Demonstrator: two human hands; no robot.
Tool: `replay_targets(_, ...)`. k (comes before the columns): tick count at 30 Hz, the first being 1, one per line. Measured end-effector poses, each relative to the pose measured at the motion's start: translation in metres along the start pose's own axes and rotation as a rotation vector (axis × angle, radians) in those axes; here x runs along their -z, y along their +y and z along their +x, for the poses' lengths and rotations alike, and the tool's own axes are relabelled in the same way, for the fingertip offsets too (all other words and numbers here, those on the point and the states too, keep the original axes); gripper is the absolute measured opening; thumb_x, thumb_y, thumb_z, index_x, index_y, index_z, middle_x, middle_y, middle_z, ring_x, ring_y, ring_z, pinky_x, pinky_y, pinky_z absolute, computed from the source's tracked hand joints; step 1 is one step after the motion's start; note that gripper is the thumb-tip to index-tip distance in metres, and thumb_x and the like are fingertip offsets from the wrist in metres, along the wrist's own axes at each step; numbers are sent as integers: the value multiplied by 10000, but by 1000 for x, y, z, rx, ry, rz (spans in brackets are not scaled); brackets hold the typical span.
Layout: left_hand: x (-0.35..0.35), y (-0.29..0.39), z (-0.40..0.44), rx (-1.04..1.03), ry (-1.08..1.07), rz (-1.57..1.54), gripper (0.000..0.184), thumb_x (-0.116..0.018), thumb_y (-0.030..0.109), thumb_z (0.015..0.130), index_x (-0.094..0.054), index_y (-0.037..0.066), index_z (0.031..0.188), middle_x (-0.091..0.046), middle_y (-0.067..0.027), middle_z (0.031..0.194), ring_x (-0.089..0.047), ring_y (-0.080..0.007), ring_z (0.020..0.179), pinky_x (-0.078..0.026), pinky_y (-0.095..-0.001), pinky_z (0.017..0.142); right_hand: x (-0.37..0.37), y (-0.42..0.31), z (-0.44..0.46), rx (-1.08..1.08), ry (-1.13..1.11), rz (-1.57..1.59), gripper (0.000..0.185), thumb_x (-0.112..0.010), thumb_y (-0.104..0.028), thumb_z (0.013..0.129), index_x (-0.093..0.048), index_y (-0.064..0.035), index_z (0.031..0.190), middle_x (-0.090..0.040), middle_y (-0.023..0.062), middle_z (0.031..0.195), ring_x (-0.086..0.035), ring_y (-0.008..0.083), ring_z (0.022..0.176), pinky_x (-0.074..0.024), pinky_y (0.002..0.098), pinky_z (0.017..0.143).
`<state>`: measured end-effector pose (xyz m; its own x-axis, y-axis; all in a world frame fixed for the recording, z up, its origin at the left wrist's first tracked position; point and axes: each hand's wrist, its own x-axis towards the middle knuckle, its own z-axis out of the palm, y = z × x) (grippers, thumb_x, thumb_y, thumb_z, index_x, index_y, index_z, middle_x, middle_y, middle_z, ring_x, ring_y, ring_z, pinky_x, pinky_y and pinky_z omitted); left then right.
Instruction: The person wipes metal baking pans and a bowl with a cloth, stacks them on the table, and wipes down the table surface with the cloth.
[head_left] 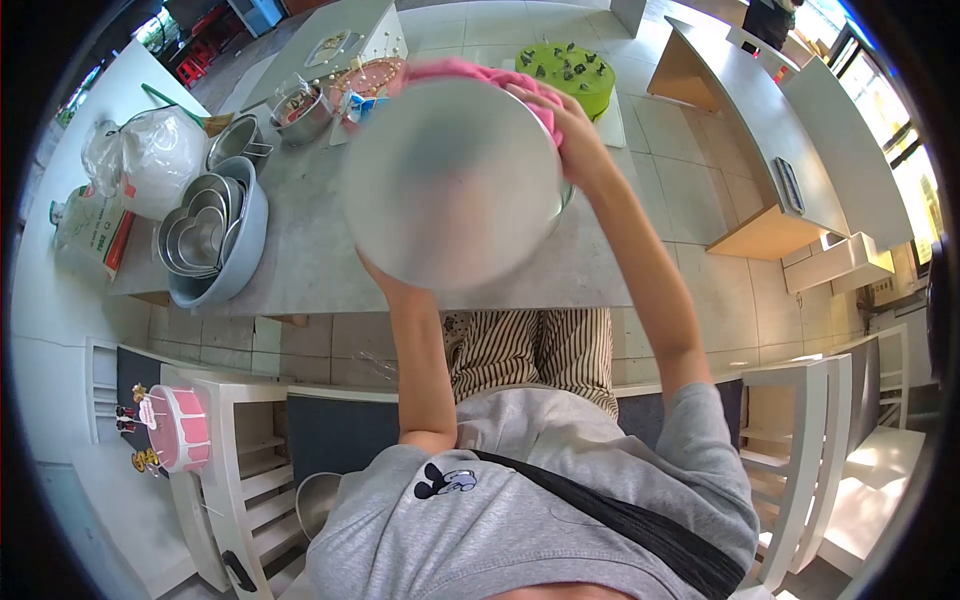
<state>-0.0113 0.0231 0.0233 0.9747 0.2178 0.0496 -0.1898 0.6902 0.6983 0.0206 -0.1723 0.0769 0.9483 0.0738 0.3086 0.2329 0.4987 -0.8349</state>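
A large round metal cake pan (455,185) is raised above the table, its smooth, shiny face turned up to me with a blurred reflection on it. My left hand (384,273) holds it from below at the lower left; most of its fingers are hidden behind the metal. At the upper right rim, my right hand (566,120) is closed on a pink cloth (475,72), which is pressed along the pan's far edge. Part of the cloth lies behind the rim, out of sight.
On the grey table (310,255), a blue-grey basin (250,245) holds nested heart-shaped tins (200,235). Beside it are a metal bowl (300,115) and plastic bags (160,155). A green decorated cake (570,75) stands behind at right. A pink cake (180,428) is at lower left.
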Motion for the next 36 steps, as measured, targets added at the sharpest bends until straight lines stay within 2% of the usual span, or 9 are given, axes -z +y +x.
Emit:
replay_targets(7,-19,-3,4,-341,16,-126,390,-415,271,933,-444,-22,1188,-544,-130,1088,-587,-201,910,-501,-304,772,-82,81,-56,835,419,-506,399,-583,-185,831,-538,4,1179,-464,170,1272,-408,289,1212,-273,399,1027)
replay_targets(11,-4,2,7,-648,41,635,429,-380,311,944,-445,-47,1173,-546,-145,1077,-587,-215,919,-511,-323,771,-81,77,-55,1304,413,-1080,424,-570,-224,832,-531,-35,1210,-486,168,1259,-431,370,1184,-239,467,1031)
replay_targets(16,-26,33,-6,-851,193,766,526,-378,404,946,-483,-88,1101,-553,-152,1075,-597,-222,883,-506,-333,757,-79,7,-14,817,49,-945,359,-602,-246,786,-618,-98,1112,-522,179,1221,-465,320,1176,-333,423,993)
replay_targets(20,-24,21,-15,-492,93,234,601,-450,493,898,-536,-89,1021,-582,-144,995,-596,-213,858,-495,-338,743,-76,-8,-4,427,-14,-857,400,-539,-217,854,-521,-47,1215,-506,144,1262,-502,220,1137,-379,300,954)
replay_targets(22,-13,21,-9,-320,105,409,550,-460,467,903,-531,-62,1036,-572,-141,1030,-589,-194,892,-491,-324,766,-93,12,-28,799,-269,-892,362,-573,-195,796,-581,-74,1138,-497,103,1280,-394,312,1245,-306,424,1033)
replay_targets(24,-3,-27,12,-771,429,666,515,-421,445,923,-516,-39,1071,-554,-141,1075,-573,-184,955,-488,-321,793,-102,19,-55,865,-447,-1094,397,-603,-154,744,-588,-113,1139,-475,91,1306,-371,339,1258,-272,459,1054)
replay_targets(26,18,-3,7,-802,-117,770,520,-398,431,933,-490,-48,1111,-527,-155,1136,-546,-206,1031,-490,-339,817,-88,18,-49,878,-289,-1073,355,-636,-171,737,-607,-122,1087,-523,69,1251,-442,314,1204,-338,436,1017)
replay_targets(28,9,20,4,-92,-118,-131,522,-423,419,927,-506,-71,1086,-579,-150,1046,-612,-234,872,-529,-328,718,-44,19,-14,752,12,-913,384,-576,-77,753,-577,-80,1136,-543,105,1222,-444,327,1200,-296,426,1042)
replay_targets(36,29,13,23,-561,-163,543,421,-441,370,922,-550,-30,1000,-605,-111,943,-607,-172,772,-519,-303,661,-89,32,-60,916,-303,-1002,330,-592,-178,724,-628,-126,1048,-496,64,1272,-431,312,1199,-328,448,1010)
